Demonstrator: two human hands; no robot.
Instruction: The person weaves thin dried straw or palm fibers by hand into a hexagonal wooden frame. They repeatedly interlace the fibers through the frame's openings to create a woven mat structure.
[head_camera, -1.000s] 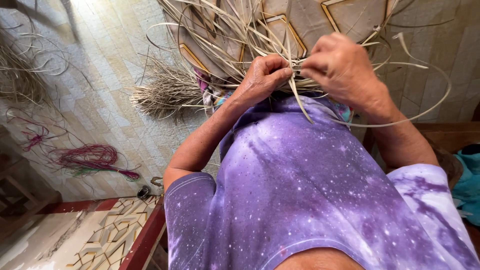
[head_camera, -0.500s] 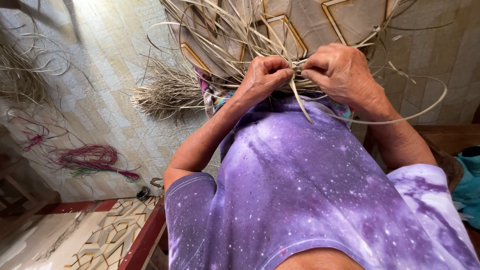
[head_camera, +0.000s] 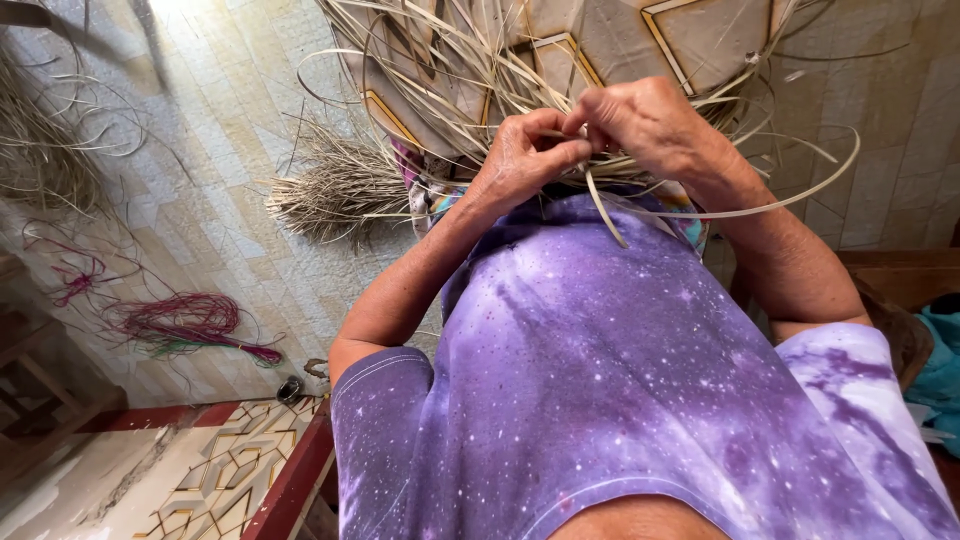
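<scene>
While both hands pinch pale straw strips (head_camera: 600, 215) at twelve o'clock, left hand (head_camera: 520, 160) and right hand (head_camera: 650, 125) should keep tension even.

No packages, labels, signs or screens

In this view there is nothing printed or packed, and no display anywhere.
</scene>
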